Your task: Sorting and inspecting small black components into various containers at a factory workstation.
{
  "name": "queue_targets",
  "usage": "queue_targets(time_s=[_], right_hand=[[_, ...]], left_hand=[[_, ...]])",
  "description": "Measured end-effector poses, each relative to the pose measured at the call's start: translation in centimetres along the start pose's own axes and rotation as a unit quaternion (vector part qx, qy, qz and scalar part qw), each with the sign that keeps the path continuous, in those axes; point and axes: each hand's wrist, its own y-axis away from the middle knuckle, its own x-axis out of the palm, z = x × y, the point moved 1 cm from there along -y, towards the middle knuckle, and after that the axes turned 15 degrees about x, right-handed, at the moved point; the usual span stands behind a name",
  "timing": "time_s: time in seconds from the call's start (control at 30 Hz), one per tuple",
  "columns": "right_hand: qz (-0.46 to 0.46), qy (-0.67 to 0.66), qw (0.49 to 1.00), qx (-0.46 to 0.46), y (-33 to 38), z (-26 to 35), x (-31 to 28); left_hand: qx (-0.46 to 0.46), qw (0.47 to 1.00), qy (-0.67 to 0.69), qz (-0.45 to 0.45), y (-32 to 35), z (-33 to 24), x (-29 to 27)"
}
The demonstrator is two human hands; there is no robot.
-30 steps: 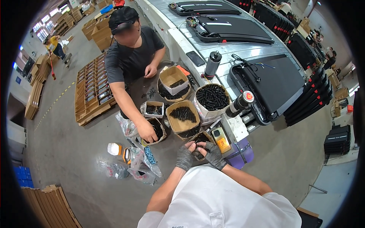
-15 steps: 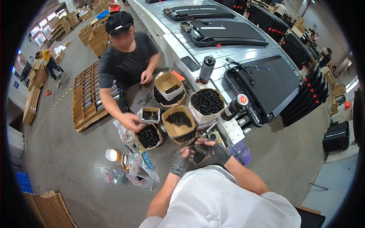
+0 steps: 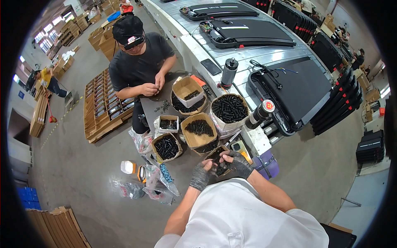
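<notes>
Both of my hands wear dark, fingerless wraps. My left hand [image 3: 202, 174] is closed, fingertips pinched together at the left side of a small cardboard box [image 3: 223, 172] of small black parts. Over the right side of that box, my right hand [image 3: 237, 163] has thumb and fingers bent together. Whatever either hand holds is too small to make out. Just beyond stand an open box of black pieces [image 3: 199, 127] and, to its left, a box of short black cylinders [image 3: 166, 148]. A bigger bag-lined container of black cylinders [image 3: 229, 108] stands further right.
A co-worker [image 3: 142, 62] sits across the table, hands together. Small black rings [image 3: 162, 107] lie loose nearby. On the right runs a metal conveyor [image 3: 244, 58] with black panels [image 3: 293, 89], two upright cylinders and a phone [image 3: 211, 66]. Plastic bags [image 3: 159, 188] sit at lower left.
The co-worker's hand has left the box of cylinders and joined the other hand near the body. My hands stay over the small box, and my right fingers have curled inward. The view has shifted slightly.
</notes>
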Motion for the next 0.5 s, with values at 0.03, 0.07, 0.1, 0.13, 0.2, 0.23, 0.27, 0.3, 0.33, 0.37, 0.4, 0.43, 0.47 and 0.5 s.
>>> queue_targets(time_s=[0.03, 0.07, 0.1, 0.13, 0.2, 0.23, 0.27, 0.3, 0.33, 0.37, 0.4, 0.43, 0.47, 0.5], right_hand=[[0.002, 0.000, 1.000, 0.000, -0.1, 0.0, -0.1], [-0.003, 0.018, 1.000, 0.003, 0.0, 0.2, 0.4], [-0.008, 0.035, 0.999, 0.005, 0.0, 0.4, 0.8], [-0.005, 0.037, 0.999, 0.006, -0.1, 0.4, 1.2], [-0.013, 0.031, 0.999, 0.038, -0.2, 0.5, 1.7], [-0.021, 0.031, 0.998, 0.043, -0.2, 0.5, 2.1], [-0.016, 0.034, 0.998, 0.041, -0.1, 0.4, 2.3], [-0.010, 0.051, 0.998, 0.025, -0.2, 0.3, 2.2], [-0.003, 0.067, 0.998, 0.008, -0.2, 0.3, 2.3], [-0.052, 0.143, 0.988, -0.035, 0.0, 0.4, 2.6], [-0.103, 0.239, 0.961, -0.099, -0.2, 0.1, 2.4], [-0.123, 0.271, 0.944, -0.142, -0.2, -0.2, 2.2], [-0.144, 0.300, 0.925, -0.184, -0.3, -0.6, 2.1], [-0.166, 0.332, 0.909, -0.190, -0.2, -0.6, 2.8]], left_hand=[[0.001, 1.000, -0.001, -0.001, 0.0, 0.0, 0.1], [-0.002, 1.000, -0.012, 0.012, 0.0, -0.2, 0.2], [-0.005, 0.999, -0.023, 0.025, 0.0, -0.3, 0.2], [-0.002, 0.999, -0.024, 0.023, 0.0, -0.4, 0.4], [0.005, 0.999, -0.029, 0.036, 0.1, -0.6, 1.1], [0.010, 0.999, -0.027, 0.041, 0.1, -0.8, 1.2], [0.016, 0.999, -0.030, 0.040, 0.2, -0.6, 0.9], [0.001, 0.999, -0.031, 0.037, 0.0, -0.3, 0.2], [-0.014, 0.999, -0.033, 0.034, -0.1, -0.1, -0.3], [-0.001, 0.998, -0.046, 0.037, 0.1, -0.3, 0.3], [-0.004, 0.999, -0.040, 0.017, 0.0, 0.1, -0.2], [-0.004, 0.999, -0.044, 0.018, 0.0, 0.5, -0.5], [-0.006, 0.999, -0.048, 0.019, -0.1, 0.8, -0.7], [0.005, 0.998, -0.057, 0.014, -0.4, 1.5, -1.5]])
